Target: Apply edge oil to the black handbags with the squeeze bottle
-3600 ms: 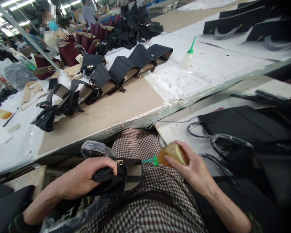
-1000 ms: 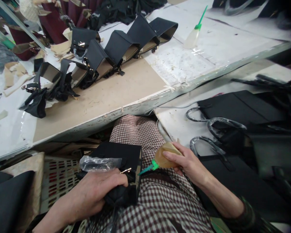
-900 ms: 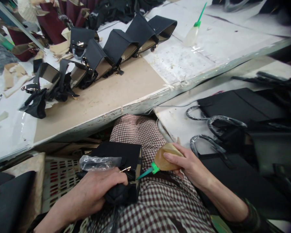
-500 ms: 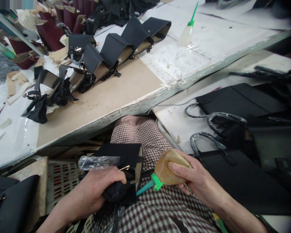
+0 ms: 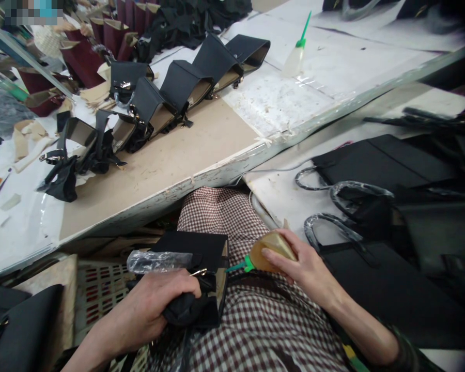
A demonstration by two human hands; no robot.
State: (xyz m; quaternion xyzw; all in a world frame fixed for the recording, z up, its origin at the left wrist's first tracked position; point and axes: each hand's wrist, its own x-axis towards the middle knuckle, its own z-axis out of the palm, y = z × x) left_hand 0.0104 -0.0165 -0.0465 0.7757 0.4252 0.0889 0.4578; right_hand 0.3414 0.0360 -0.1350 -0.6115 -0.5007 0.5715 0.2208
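Maroon-and-white checked garment [image 5: 251, 336], bare forearms, dark cuff [image 5: 405, 356]

Both bare hands low over the lap, each closed in a grip.

The left hand [image 5: 155, 305] comes in from the lower left, forearm angled up and to the right, knuckles up, fingers curled tight and thumb tucked under. The right hand [image 5: 300, 266] enters from the lower right, forearm bare, wrist bent a little, fingers [image 5: 273, 254] stretched leftward and pressing down, thumb hidden beneath.
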